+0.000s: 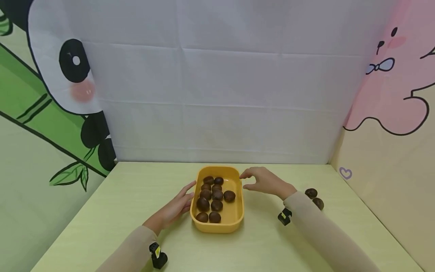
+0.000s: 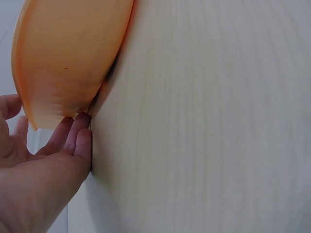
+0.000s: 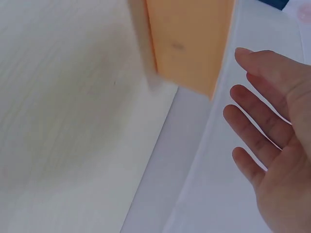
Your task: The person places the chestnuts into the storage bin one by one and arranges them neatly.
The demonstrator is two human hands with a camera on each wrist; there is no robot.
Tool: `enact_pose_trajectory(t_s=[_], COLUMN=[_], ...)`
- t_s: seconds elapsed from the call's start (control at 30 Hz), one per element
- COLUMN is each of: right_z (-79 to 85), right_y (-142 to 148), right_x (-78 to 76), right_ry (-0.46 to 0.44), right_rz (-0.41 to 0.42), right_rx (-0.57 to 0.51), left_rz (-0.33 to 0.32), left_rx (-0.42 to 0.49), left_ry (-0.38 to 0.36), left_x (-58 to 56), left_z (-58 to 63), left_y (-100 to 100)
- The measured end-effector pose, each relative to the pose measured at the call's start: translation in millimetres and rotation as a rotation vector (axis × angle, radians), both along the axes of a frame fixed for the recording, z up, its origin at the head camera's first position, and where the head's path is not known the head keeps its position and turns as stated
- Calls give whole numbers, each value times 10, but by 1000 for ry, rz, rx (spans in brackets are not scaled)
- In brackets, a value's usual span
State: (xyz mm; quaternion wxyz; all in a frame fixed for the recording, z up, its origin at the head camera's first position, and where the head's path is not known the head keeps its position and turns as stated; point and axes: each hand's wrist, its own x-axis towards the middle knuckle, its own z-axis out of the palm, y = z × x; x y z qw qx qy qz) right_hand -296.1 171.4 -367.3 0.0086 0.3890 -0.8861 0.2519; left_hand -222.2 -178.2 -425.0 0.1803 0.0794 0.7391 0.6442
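Observation:
A yellow rectangular tray [image 1: 238,211] with rounded corners sits on the table, holding several brown chestnuts [image 1: 216,206]. Most of them lie in rows along its left side, and one chestnut [image 1: 229,196] is further right. My left hand [image 1: 171,211] is at the tray's left side, its fingertips against the outer wall, as the left wrist view shows with the hand [image 2: 58,155] beside the orange-looking wall [image 2: 68,58]. Beside the upper right rim, my right hand [image 1: 266,182] has its fingers apart and bent slightly, with nothing in them; the right wrist view shows this hand [image 3: 277,121] apart from the tray.
Two loose chestnuts [image 1: 310,193] lie on the table to the right, partly behind the right forearm. A white sheet [image 1: 221,94] stands at the table's back edge. Painted side walls [image 1: 384,158] flank the pale wooden table [image 1: 136,196].

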Motion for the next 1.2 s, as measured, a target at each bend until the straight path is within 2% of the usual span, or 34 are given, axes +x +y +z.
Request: enact_pose_trajectory(t_s=[0.13,0.37,0.63,0.83,0.97,1.2], right_z=[-27,-171,-316,-365,-388,-424], right_y=[331,1059,1727,1976,2062,2089], right_x=[-56,-163,-137,-94,-78,-57], right_ry=[-29,-61,-129,-264,-337,-329], right_rz=[-89,-232,-344,-411,-425,-431], right_rx=[-4,5,52,76,124,147], left_rz=[2,9,10,16,8,-10], left_rx=[3,-5,-1,10,3,3], left_ry=[-3,-6,-15,-21,-16,-5], left_x=[-12,-18,-15,-27,-19,-7], left_z=[-4,6,-10,-20,-18,-11], left_y=[5,6,2,-3,-3,-7])
